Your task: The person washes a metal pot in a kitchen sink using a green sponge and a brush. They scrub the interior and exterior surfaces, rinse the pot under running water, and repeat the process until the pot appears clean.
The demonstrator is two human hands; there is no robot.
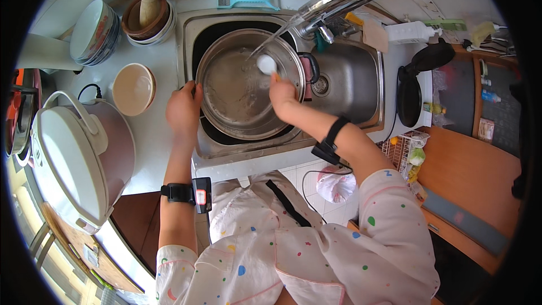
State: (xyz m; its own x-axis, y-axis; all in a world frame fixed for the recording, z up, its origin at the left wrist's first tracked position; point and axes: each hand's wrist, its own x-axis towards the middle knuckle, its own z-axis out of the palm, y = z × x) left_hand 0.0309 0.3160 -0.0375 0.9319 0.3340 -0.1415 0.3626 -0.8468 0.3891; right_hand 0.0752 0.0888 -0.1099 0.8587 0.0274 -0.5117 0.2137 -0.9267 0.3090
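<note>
A wide metal pot (237, 106) sits over the left basin of a steel double sink (351, 80). Water runs into it from a chrome faucet (338, 0). My left hand (184, 108) grips the pot's left handle, which my fingers mostly hide. Over the pot's right side, my right hand (284, 93) holds a brush or scrubber with a white head (266, 64) and a yellowish handle, near the falling water. The pot's black right handle (313, 67) stands out over the sink divider, with a pink cloth (306, 77) beneath it.
Left of the sink stand a white rice cooker (72, 161), beige bowls (133, 89), stacked bowls (91, 29) and a mortar with a pestle (149, 4). A blue grater (249, 0) lies behind the sink. To the right are a white bottle (408, 32) and a black hinged appliance (409, 97).
</note>
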